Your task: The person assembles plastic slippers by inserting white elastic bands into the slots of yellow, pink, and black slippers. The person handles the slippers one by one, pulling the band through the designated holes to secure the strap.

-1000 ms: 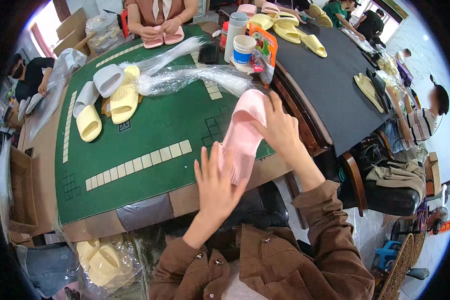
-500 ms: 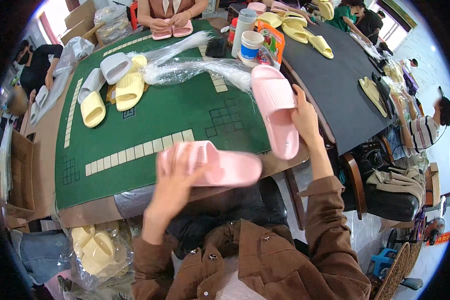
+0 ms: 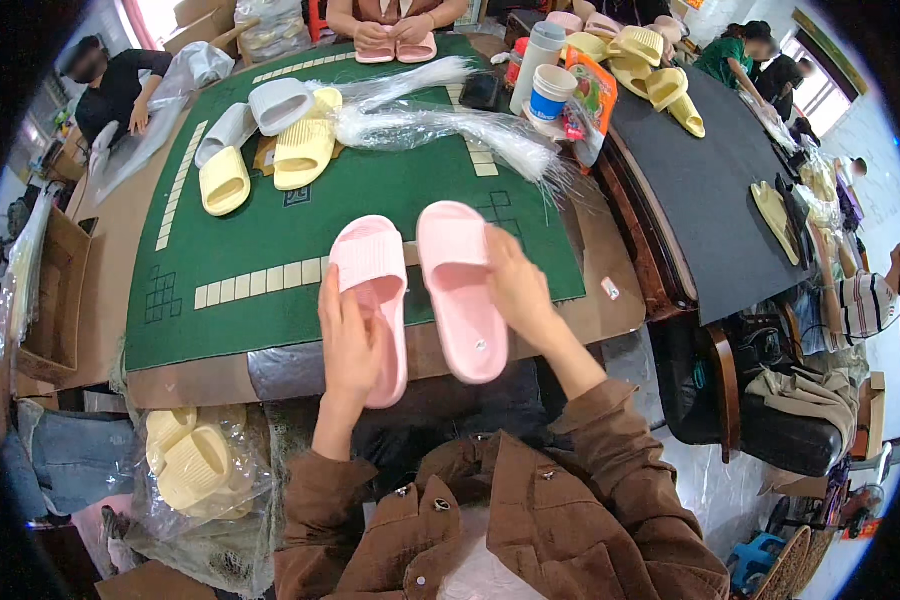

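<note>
Two pink slippers lie side by side at the near edge of the green table (image 3: pixel 370 200). My left hand (image 3: pixel 347 338) grips the left pink slipper (image 3: pixel 372 290) along its left side. My right hand (image 3: pixel 515 285) holds the right pink slipper (image 3: pixel 458 285) from its right side. Both slippers point away from me, strap ends far, heels over the table's edge.
Yellow and grey slippers (image 3: pixel 270 140) and clear plastic bags (image 3: pixel 450 125) lie farther back. A bottle and cup (image 3: pixel 545 85) stand at the back right. A bag of yellow slippers (image 3: pixel 195 465) sits on the floor at left. Other people work around the tables.
The left slipper has swung from lying crosswise to pointing away from me, beside the right one. My right hand has brought the right slipper down and leftward next to it.
</note>
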`<move>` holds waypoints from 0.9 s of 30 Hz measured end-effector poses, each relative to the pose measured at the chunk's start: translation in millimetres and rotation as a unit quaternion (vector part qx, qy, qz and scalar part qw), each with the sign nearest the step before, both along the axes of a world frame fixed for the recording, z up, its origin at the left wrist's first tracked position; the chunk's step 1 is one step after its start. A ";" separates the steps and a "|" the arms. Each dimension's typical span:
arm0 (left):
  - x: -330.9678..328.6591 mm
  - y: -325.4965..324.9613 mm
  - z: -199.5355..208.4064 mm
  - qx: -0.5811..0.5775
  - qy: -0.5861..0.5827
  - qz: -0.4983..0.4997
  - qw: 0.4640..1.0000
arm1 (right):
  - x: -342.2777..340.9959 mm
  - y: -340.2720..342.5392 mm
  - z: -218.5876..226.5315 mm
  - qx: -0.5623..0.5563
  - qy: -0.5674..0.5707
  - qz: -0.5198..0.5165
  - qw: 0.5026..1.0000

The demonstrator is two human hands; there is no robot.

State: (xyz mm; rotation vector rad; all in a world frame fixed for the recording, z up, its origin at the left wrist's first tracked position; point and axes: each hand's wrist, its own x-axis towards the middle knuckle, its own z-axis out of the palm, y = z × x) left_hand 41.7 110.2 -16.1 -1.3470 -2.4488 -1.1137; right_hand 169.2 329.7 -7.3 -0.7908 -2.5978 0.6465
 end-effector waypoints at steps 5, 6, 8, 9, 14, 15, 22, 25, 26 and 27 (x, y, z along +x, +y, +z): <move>25.4 8.8 -3.8 -0.019 0.019 0.029 0.999 | -3.6 -6.8 -4.4 -0.034 0.038 0.044 0.998; 26.8 5.4 -3.3 -0.019 -0.007 0.017 1.000 | -0.7 -1.0 -5.1 -0.030 0.066 0.067 0.995; 34.7 5.0 0.7 -0.003 -0.001 0.012 1.000 | 7.4 11.0 -5.5 -0.012 0.094 0.119 0.988; 37.9 5.2 1.5 0.004 0.001 0.009 1.000 | 11.1 14.8 -4.2 -0.003 0.106 0.144 0.984; 35.4 1.4 -4.4 0.016 -0.007 -0.006 1.000 | 26.4 35.8 20.3 -0.165 0.044 0.185 0.968; 31.9 0.7 -9.3 0.029 -0.015 -0.018 0.999 | 30.7 47.2 28.3 -0.220 0.006 0.170 0.961; 42.1 5.2 4.5 0.091 0.012 0.020 0.996 | 11.9 23.9 122.3 -0.021 0.252 0.193 0.948; 44.0 0.9 20.7 0.144 -0.028 -0.004 0.989 | 6.4 -14.1 129.5 -0.090 0.303 0.315 0.895; 45.8 0.2 26.7 0.168 -0.063 -0.024 0.983 | 9.9 -26.5 125.9 -0.098 0.284 0.347 0.888; 48.1 -4.7 30.9 0.195 -0.189 -0.059 0.961 | 13.0 -40.5 122.4 -0.109 0.268 0.381 0.878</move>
